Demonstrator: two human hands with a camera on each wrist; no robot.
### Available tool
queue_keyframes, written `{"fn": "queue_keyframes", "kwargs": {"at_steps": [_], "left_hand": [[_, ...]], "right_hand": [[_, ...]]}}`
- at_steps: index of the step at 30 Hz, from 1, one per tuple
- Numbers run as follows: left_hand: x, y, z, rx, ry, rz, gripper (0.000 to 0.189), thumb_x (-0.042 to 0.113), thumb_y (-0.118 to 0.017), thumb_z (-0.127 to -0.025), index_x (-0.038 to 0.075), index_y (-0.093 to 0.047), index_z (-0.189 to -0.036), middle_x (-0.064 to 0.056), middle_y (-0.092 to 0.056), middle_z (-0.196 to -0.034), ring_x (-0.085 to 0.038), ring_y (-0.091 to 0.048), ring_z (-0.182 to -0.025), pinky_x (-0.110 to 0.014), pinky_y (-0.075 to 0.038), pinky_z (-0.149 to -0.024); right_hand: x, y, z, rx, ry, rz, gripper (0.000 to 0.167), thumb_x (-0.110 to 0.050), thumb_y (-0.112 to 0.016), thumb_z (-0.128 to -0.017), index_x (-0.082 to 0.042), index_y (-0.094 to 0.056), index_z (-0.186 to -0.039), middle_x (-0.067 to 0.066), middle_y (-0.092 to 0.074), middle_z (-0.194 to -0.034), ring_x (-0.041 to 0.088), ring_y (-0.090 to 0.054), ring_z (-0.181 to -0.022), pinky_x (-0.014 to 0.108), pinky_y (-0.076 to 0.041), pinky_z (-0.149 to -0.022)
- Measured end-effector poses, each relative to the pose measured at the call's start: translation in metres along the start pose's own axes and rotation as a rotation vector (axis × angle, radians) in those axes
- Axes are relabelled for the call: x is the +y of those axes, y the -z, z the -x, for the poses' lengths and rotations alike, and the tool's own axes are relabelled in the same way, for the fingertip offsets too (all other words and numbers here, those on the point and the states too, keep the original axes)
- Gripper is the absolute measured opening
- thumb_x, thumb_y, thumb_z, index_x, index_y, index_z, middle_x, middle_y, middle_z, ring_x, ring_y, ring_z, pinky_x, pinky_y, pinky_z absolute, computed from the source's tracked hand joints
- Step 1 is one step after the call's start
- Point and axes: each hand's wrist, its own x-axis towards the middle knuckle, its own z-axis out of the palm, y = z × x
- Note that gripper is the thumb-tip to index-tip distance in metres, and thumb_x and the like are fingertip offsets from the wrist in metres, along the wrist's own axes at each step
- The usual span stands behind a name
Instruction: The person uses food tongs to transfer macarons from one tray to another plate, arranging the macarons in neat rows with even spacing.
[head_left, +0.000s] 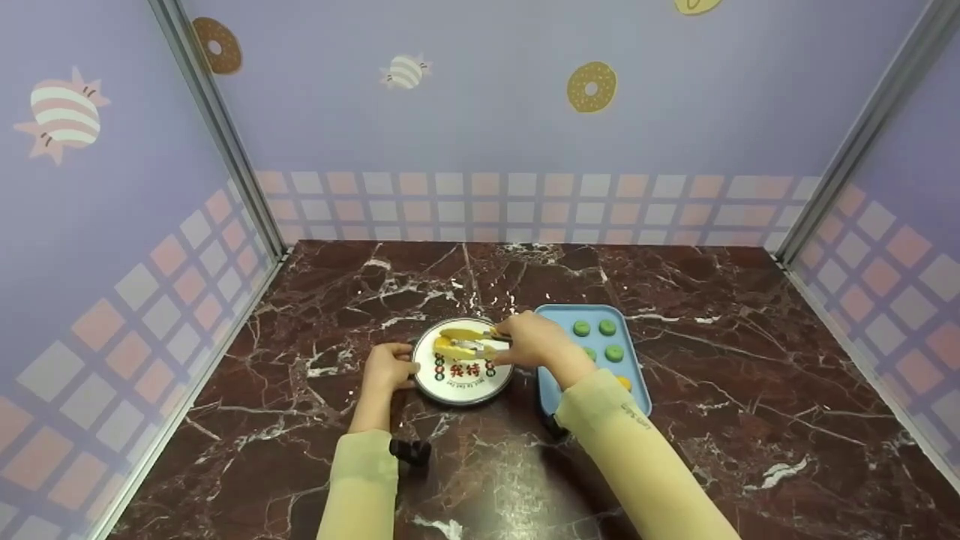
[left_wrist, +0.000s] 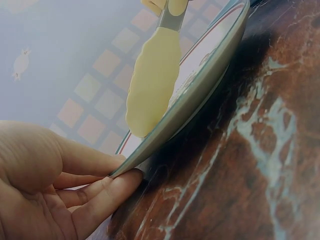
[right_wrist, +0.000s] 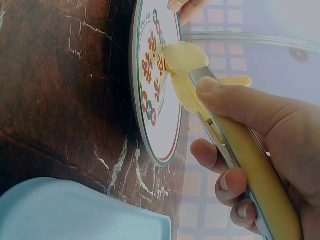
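Note:
My left hand (head_left: pixel 388 369) pinches the left rim of a round white plate (head_left: pixel 487 386), thumb above and fingers beneath in the left wrist view. Red characters and a dark border mark the plate. In my right hand (head_left: pixel 536 341) are yellow-tipped tongs (head_left: pixel 463 333), gripped by their yellow and metal handles (right_wrist: pixel 255 175). The tong tips are over the plate's left part. A small orange-yellow piece (head_left: pixel 441 343) shows between them, mostly covered, so I cannot tell whether it touches the plate. Right of the plate lies a light blue tray (head_left: pixel 550 390), partly hidden by my right arm.
Several green round pieces (head_left: pixel 614 352) and an orange-yellow piece (head_left: pixel 623 383) lie in the tray. The dark red marbled table (head_left: pixel 712 360) meets purple patterned walls (head_left: pixel 510 112) at the back and both sides. A black wrist strap (head_left: pixel 411 451) circles my left sleeve.

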Motion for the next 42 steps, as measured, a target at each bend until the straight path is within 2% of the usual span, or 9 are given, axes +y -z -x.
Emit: {"fn": "queue_keyframes", "kwargs": {"at_steps": [7,16,26,28,31,34,37,41,42], "left_hand": [[-0.001,0.0,0.0,0.002,0.005,-0.002,0.046,-0.012,-0.069,-0.093,-0.015,-0.06,-0.138,-0.036,-0.062,-0.133,-0.044,-0.072,-0.104,-0.034,-0.069,-0.071],[-0.003,0.0,0.0,0.014,0.005,-0.003,0.047,-0.012,-0.07,-0.092,-0.015,-0.061,-0.137,-0.036,-0.063,-0.133,-0.043,-0.073,-0.101,-0.032,-0.068,-0.068],[-0.002,0.0,0.0,0.008,0.013,-0.004,0.046,-0.012,-0.07,-0.094,-0.015,-0.06,-0.139,-0.036,-0.062,-0.135,-0.044,-0.072,-0.104,-0.034,-0.069,-0.071],[-0.003,-0.001,0.0,0.01,0.016,0.0,0.046,-0.012,-0.07,-0.094,-0.015,-0.06,-0.139,-0.036,-0.062,-0.134,-0.043,-0.072,-0.103,-0.033,-0.069,-0.07],[-0.003,-0.001,0.0,0.016,0.016,0.003,0.046,-0.012,-0.07,-0.093,-0.015,-0.06,-0.138,-0.036,-0.062,-0.134,-0.042,-0.073,-0.1,-0.033,-0.068,-0.068],[-0.002,-0.001,0.0,0.014,0.012,0.003,0.046,-0.013,-0.069,-0.093,-0.015,-0.06,-0.138,-0.036,-0.062,-0.134,-0.042,-0.073,-0.099,-0.032,-0.068,-0.068],[-0.001,-0.001,0.001,0.012,0.009,0.005,0.047,-0.013,-0.069,-0.093,-0.015,-0.059,-0.139,-0.036,-0.062,-0.134,-0.043,-0.072,-0.103,-0.033,-0.068,-0.069],[0.0,-0.002,0.0,0.014,0.011,0.0,0.047,-0.012,-0.069,-0.094,-0.014,-0.059,-0.14,-0.035,-0.062,-0.134,-0.044,-0.071,-0.105,-0.034,-0.069,-0.07],[0.0,-0.002,0.0,0.014,0.011,-0.002,0.047,-0.012,-0.07,-0.094,-0.014,-0.059,-0.14,-0.035,-0.062,-0.134,-0.044,-0.071,-0.106,-0.034,-0.068,-0.071]], "right_hand": [[0.002,-0.002,0.001,0.026,0.031,-0.001,0.031,-0.031,-0.088,-0.087,-0.006,-0.071,-0.088,-0.003,-0.054,-0.071,0.019,-0.05,-0.067,0.04,-0.052,-0.063],[0.009,0.003,0.011,0.054,0.063,-0.016,0.03,-0.031,-0.086,-0.087,-0.006,-0.073,-0.096,0.002,-0.059,-0.074,0.021,-0.054,-0.07,0.043,-0.054,-0.067],[0.031,0.02,0.037,0.071,0.034,-0.036,0.037,-0.032,-0.085,-0.09,-0.009,-0.078,-0.118,0.001,-0.066,-0.08,0.015,-0.052,-0.065,0.036,-0.048,-0.061],[0.036,0.024,0.043,0.079,0.039,-0.037,0.035,-0.032,-0.087,-0.089,-0.01,-0.077,-0.114,-0.001,-0.066,-0.078,0.013,-0.054,-0.063,0.035,-0.048,-0.059],[0.046,0.03,0.052,0.079,0.053,-0.049,0.024,-0.031,-0.086,-0.09,-0.014,-0.07,-0.092,-0.004,-0.064,-0.071,0.012,-0.055,-0.058,0.033,-0.046,-0.056],[0.058,0.035,0.062,0.077,0.05,-0.064,0.026,-0.033,-0.085,-0.092,-0.015,-0.066,-0.086,-0.005,-0.066,-0.071,0.012,-0.057,-0.059,0.034,-0.046,-0.058],[0.072,0.041,0.073,0.092,0.014,-0.043,0.033,-0.035,-0.085,-0.092,-0.006,-0.076,-0.106,0.004,-0.076,-0.089,0.015,-0.063,-0.067,0.04,-0.055,-0.065],[0.091,0.048,0.088,0.114,-0.039,-0.01,0.058,-0.035,-0.085,-0.091,0.0,-0.071,-0.135,0.017,-0.077,-0.115,0.022,-0.071,-0.077,0.049,-0.062,-0.074],[0.095,0.05,0.091,0.116,-0.049,-0.003,0.059,-0.034,-0.085,-0.091,0.001,-0.07,-0.136,0.019,-0.076,-0.118,0.024,-0.072,-0.079,0.05,-0.062,-0.074]]}}
